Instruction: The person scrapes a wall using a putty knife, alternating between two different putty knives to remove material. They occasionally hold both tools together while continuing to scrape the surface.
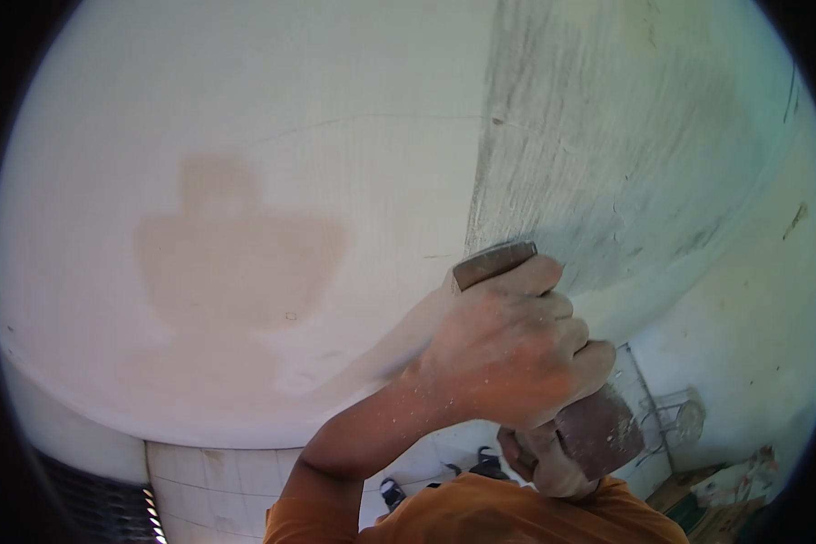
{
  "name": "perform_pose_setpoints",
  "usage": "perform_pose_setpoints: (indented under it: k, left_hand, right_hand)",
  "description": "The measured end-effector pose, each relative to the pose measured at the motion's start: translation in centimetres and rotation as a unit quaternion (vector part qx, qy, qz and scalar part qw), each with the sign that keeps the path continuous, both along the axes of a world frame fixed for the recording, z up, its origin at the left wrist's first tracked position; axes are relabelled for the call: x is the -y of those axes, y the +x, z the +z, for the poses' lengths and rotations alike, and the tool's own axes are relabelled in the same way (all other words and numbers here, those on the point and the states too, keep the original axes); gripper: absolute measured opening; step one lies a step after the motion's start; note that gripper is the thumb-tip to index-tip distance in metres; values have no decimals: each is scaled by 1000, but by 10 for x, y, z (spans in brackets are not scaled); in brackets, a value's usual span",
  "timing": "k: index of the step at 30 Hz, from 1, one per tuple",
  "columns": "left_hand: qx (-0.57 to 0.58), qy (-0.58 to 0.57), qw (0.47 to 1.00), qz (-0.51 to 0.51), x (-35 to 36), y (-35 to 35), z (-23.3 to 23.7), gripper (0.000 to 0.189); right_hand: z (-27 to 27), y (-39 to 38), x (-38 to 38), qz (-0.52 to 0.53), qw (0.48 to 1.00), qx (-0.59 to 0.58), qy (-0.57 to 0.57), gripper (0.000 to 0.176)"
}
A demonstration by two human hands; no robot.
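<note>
My left hand (517, 349) is closed in a fist, its forearm reaching up from the left sleeve. It grips a flat brownish blade (494, 263), like a putty scraper, held against the wall (381, 199). The blade sits at the boundary between a smooth white area and a grey, streaked patch (589, 136). Lower down, close to the orange shirt, my right hand (558, 467) is wrapped around a brown flat plate (598, 431) with white specks on it. Pale dust spots mark the left hand and forearm.
Beneath the wall is a light tiled floor (218, 480). A thin metal-framed stand (680, 417) is at the lower right, above cluttered bags and boards (725, 494). A dark slatted grille (91, 499) occupies the lower left. Another wall surface (752, 299) rises at right.
</note>
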State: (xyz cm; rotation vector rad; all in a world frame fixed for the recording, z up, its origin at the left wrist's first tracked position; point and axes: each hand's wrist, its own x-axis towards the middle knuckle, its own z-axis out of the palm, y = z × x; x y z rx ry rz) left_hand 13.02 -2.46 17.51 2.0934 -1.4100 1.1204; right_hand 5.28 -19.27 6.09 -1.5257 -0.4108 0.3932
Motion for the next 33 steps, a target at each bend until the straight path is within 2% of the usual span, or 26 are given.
perform_pose_setpoints:
  k: [1, 3, 4, 6, 9, 10, 11, 12, 13, 14, 18, 19, 21, 25, 29, 30, 31, 33]
  left_hand:
    - [-7, -13, 1000, 8, 1, 0, -4, 11]
    - [-29, -26, 999, 18, 3, -4, -17, 12]
    - [-26, -18, 999, 19, 2, -4, -17, 12]
    - [-28, 3, 1000, 11, 1, -5, -11, 13]
    - [-13, 4, 1000, -3, 0, 0, 11, 14]
    - [-11, -6, 1000, -3, 1, 0, 7, 14]
    - [-4, -16, 1000, 0, 2, 1, 0, 14]
    - [1, -24, 1000, 1, 3, 1, -8, 14]
    - [2, -28, 1000, 1, 3, 1, -14, 15]
    - [5, -33, 999, 3, 4, 1, -20, 15]
    - [37, -7, 999, 5, 0, 3, 15, 15]
    - [35, -35, 999, -10, 2, 7, 19, 16]
    - [22, -35, 999, -10, 3, 3, 12, 16]
    - [-7, -19, 1000, 4, -1, -2, -4, 18]
    - [34, -5, 999, -1, 0, 4, 39, 19]
    - [21, 5, 1000, 3, 1, 3, 36, 19]
    - [9, 14, 1000, 9, 0, 2, 29, 18]
    - [-11, 30, 999, 17, -1, -1, 14, 17]
  right_hand:
    - [16, 2, -8, 13, 997, 77, -15, 54]
    - [22, -1, -15, 10, 997, 77, 21, 50]
    - [15, -6, -15, -1, 998, 9, 65, 48]
    - [19, -10, -21, -31, 995, -50, 80, 47]
    - [50, -3, -26, -25, 1000, 12, -6, 49]
    - [47, 3, -18, 20, 998, 48, -28, 49]
    - [43, 3, -17, 20, 999, 31, -29, 50]
    - [40, 4, -16, 20, 999, 14, -30, 51]
    - [28, -8, -21, -28, 998, -57, -6, 52]
    - [26, -8, -20, -26, 999, -46, 4, 51]
    - [46, -4, -22, -49, 998, -19, 39, 46]
    - [47, -3, -20, -51, 997, -19, 46, 44]
    - [55, -5, -26, -63, 997, -13, 51, 42]
    - [29, -8, -21, -70, 989, -74, 106, 43]
    - [58, -4, -25, -89, 984, 10, 157, 39]
    - [60, -4, -24, -93, 980, 42, 171, 38]
    - [49, -5, -21, -81, 982, -27, 167, 34]
    - [41, -16, -26, -106, 977, -74, 168, 34]
